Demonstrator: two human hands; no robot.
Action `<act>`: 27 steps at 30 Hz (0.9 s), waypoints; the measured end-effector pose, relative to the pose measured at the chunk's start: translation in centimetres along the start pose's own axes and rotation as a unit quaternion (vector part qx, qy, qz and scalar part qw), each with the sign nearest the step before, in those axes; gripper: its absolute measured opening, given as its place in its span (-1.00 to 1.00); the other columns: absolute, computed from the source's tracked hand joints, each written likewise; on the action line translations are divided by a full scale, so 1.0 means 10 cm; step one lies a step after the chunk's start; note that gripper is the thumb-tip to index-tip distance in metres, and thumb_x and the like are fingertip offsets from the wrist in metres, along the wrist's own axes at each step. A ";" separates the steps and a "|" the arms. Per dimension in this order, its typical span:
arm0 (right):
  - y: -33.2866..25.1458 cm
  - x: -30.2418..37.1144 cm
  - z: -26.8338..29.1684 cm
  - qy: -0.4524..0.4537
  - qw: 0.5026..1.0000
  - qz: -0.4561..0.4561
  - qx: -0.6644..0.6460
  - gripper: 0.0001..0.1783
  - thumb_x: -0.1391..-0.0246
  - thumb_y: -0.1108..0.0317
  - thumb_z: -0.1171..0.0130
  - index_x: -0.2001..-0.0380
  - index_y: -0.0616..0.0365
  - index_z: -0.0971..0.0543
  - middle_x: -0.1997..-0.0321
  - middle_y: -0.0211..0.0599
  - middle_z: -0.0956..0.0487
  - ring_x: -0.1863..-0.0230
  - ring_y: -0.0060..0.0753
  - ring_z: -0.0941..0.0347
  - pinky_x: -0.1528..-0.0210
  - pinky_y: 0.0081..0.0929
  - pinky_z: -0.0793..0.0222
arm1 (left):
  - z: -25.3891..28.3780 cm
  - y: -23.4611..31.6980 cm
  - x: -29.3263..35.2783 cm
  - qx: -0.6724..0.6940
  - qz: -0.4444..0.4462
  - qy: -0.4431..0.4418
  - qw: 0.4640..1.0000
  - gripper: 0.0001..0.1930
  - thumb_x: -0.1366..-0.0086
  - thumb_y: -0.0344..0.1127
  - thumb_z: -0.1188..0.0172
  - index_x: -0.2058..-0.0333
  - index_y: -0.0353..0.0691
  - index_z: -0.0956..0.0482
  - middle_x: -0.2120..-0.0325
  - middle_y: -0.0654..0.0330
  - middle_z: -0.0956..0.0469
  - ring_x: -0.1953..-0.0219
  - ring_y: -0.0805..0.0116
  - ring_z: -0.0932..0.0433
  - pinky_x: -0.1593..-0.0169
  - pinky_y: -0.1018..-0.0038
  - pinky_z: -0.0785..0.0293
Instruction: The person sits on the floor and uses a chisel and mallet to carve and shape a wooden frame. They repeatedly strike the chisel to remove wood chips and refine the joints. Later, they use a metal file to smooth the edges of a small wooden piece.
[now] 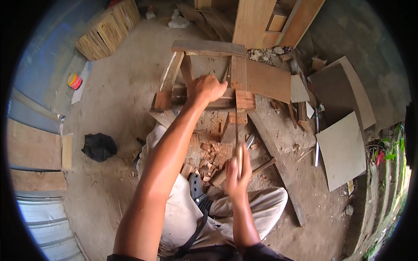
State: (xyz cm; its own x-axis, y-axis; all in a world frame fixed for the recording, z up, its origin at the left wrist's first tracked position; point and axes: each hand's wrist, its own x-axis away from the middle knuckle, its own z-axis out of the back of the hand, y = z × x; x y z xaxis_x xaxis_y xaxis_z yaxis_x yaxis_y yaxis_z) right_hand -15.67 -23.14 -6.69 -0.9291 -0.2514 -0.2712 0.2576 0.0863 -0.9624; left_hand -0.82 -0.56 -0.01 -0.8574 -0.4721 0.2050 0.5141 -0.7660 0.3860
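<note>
Hand-sawing a timber laid across a low wooden frame

The largest element, the low wooden frame (207, 48), stands on a dirt floor before the seated worker; a long plank (278, 169) slants along its right side. Across the frame's near part lies the timber (222, 102), dark along its middle and reddish at the right end. The saw (237, 135), seen nearly edge-on, meets it beside that end. The right hand (237, 174), slightly blurred, is closed around the saw's handle; the left hand (207, 89) is curled over the timber, its fingers hidden, so whether it grips or merely presses cannot be told. Smallest are the reddish wood chips (209, 158) below. The step appears to be cutting; continuing calls for aligned strokes and a firmly steadied timber.
</note>
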 end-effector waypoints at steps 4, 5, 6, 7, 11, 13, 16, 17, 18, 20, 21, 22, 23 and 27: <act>0.05 -0.36 -0.14 0.029 0.999 -0.044 -0.010 -0.47 -0.44 0.19 0.00 -0.36 0.20 -0.34 0.43 -0.55 -0.41 0.54 -0.78 -0.23 0.55 -0.71 -0.13 | -0.03 -0.01 0.01 0.011 -0.021 0.035 0.999 -0.48 -0.36 0.10 -0.06 0.47 -0.31 -0.64 0.29 -0.09 -0.72 0.26 0.04 -0.72 0.11 0.15 -0.65; 0.03 -0.34 -0.14 0.029 0.999 -0.044 -0.005 -0.44 -0.43 0.17 0.00 -0.37 0.22 -0.33 0.42 -0.53 -0.42 0.54 -0.77 -0.24 0.55 -0.71 -0.13 | -0.03 -0.01 0.00 -0.001 -0.026 0.035 0.999 -0.48 -0.35 0.10 -0.06 0.46 -0.31 -0.64 0.29 -0.09 -0.72 0.25 0.03 -0.72 0.11 0.15 -0.65; 0.00 -0.22 -0.09 0.028 0.999 -0.044 -0.001 -0.42 -0.43 0.16 0.00 -0.37 0.24 -0.31 0.42 -0.52 -0.42 0.54 -0.76 -0.25 0.54 -0.72 -0.14 | -0.02 -0.02 0.00 0.007 -0.017 0.021 1.000 -0.48 -0.35 0.10 -0.07 0.46 -0.32 -0.65 0.28 -0.11 -0.72 0.25 0.02 -0.72 0.09 0.15 -0.64; -0.04 -0.08 -0.03 0.012 1.000 0.003 -0.004 -0.40 -0.41 0.15 0.00 -0.38 0.27 -0.29 0.41 -0.50 -0.43 0.54 -0.76 -0.25 0.53 -0.73 -0.14 | -0.01 -0.02 -0.02 0.010 -0.010 0.005 1.000 -0.48 -0.34 0.10 -0.08 0.46 -0.32 -0.66 0.26 -0.12 -0.72 0.24 0.00 -0.73 0.08 0.14 -0.64; -0.10 0.59 0.17 -0.035 0.998 -0.035 0.050 -0.34 -0.35 0.14 0.01 -0.37 0.35 -0.26 0.38 -0.43 -0.44 0.54 -0.74 -0.26 0.50 -0.72 -0.16 | -0.03 -0.03 -0.09 0.003 -0.001 -0.010 1.000 -0.47 -0.35 0.13 -0.07 0.56 -0.22 -0.61 0.35 0.00 -0.73 0.30 0.08 -0.71 0.12 0.13 -0.61; -0.02 0.66 0.14 -0.024 0.994 -0.067 0.081 -0.34 -0.34 0.14 0.01 -0.37 0.35 -0.27 0.37 -0.42 -0.45 0.52 -0.68 -0.30 0.48 -0.65 -0.20 | -0.02 -0.01 -0.17 0.010 0.012 -0.004 1.000 -0.43 -0.40 0.18 0.00 0.60 -0.17 -0.56 0.40 0.07 -0.72 0.36 0.18 -0.69 0.21 0.17 -0.59; 0.10 0.47 0.04 -0.036 0.992 -0.066 0.105 -0.36 -0.29 0.29 -0.02 -0.38 0.33 -0.27 0.28 -0.25 -0.57 0.42 -0.58 -0.48 0.37 -0.54 -0.43 | -0.03 0.01 -0.19 0.025 0.040 -0.001 0.999 -0.42 -0.42 0.21 0.04 0.50 -0.21 -0.58 0.33 0.04 -0.70 0.28 0.13 -0.67 0.15 0.15 -0.56; 0.10 0.42 0.04 -0.013 0.996 -0.060 0.057 -0.36 -0.30 0.27 -0.02 -0.38 0.33 -0.27 0.29 -0.26 -0.56 0.43 -0.60 -0.47 0.40 -0.56 -0.42 | -0.02 0.02 -0.19 0.024 0.034 0.008 0.999 -0.42 -0.42 0.21 0.04 0.38 -0.26 -0.62 0.22 -0.03 -0.68 0.17 0.03 -0.66 0.06 0.11 -0.55; 0.10 0.36 0.06 0.002 0.998 -0.058 0.007 -0.37 -0.31 0.26 -0.01 -0.37 0.32 -0.28 0.30 -0.28 -0.55 0.44 -0.61 -0.45 0.42 -0.57 -0.40 | 0.00 0.02 -0.19 0.021 0.025 0.019 0.999 -0.39 -0.42 0.20 0.05 0.26 -0.32 -0.67 0.12 -0.10 -0.67 0.06 -0.07 -0.65 -0.04 0.07 -0.53; 0.06 0.35 0.18 0.022 0.998 -0.036 -0.056 -0.38 -0.32 0.21 0.01 -0.35 0.32 -0.30 0.34 -0.35 -0.50 0.48 -0.64 -0.41 0.47 -0.62 -0.35 | 0.05 0.04 -0.21 0.030 0.033 0.005 0.999 -0.34 -0.41 0.19 0.04 0.02 -0.37 -0.67 -0.10 -0.19 -0.58 -0.16 -0.16 -0.56 -0.21 0.05 -0.47; 0.05 0.38 0.28 0.035 0.997 -0.025 -0.065 -0.38 -0.31 0.24 -0.01 -0.35 0.34 -0.29 0.37 -0.38 -0.48 0.52 -0.67 -0.37 0.50 -0.66 -0.29 | 0.07 0.05 -0.20 0.019 0.030 0.000 0.999 -0.33 -0.42 0.21 0.06 0.03 -0.37 -0.68 -0.10 -0.19 -0.58 -0.16 -0.15 -0.56 -0.21 0.05 -0.47; 0.06 0.45 0.38 0.038 0.997 -0.055 -0.040 -0.36 -0.34 0.15 -0.04 -0.34 0.35 -0.29 0.39 -0.40 -0.46 0.55 -0.68 -0.36 0.56 -0.67 -0.26 | 0.08 0.05 -0.20 0.014 0.024 0.009 1.000 -0.31 -0.42 0.22 0.09 0.04 -0.38 -0.68 -0.11 -0.19 -0.57 -0.16 -0.15 -0.56 -0.21 0.05 -0.47; 0.10 0.53 0.49 0.038 0.997 -0.040 -0.053 -0.32 -0.36 0.06 -0.07 -0.33 0.35 -0.28 0.41 -0.41 -0.44 0.59 -0.69 -0.35 0.62 -0.67 -0.23 | 0.09 0.06 -0.19 0.010 0.026 0.009 1.000 -0.29 -0.43 0.24 0.11 0.05 -0.38 -0.68 -0.11 -0.19 -0.57 -0.16 -0.14 -0.56 -0.21 0.05 -0.47; 0.51 0.86 0.83 0.073 0.996 -0.002 0.047 -0.35 -0.32 0.17 -0.14 -0.33 0.33 -0.29 0.29 -0.35 -0.50 0.51 -0.56 -0.40 0.45 -0.60 -0.34 | 0.09 0.05 -0.20 0.031 0.011 0.000 0.999 -0.13 -0.41 0.43 0.23 0.05 -0.38 -0.68 -0.10 -0.21 -0.57 -0.17 -0.17 -0.55 -0.22 0.04 -0.45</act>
State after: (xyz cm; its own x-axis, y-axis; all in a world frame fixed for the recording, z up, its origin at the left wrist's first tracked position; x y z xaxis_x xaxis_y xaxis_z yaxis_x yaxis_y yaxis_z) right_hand -20.12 -32.81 -14.06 -0.9572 -0.1075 -0.2687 0.2709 -0.0061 -0.9626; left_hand 1.09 0.42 0.60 -0.8454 -0.4891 0.2148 0.5311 -0.7262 0.4365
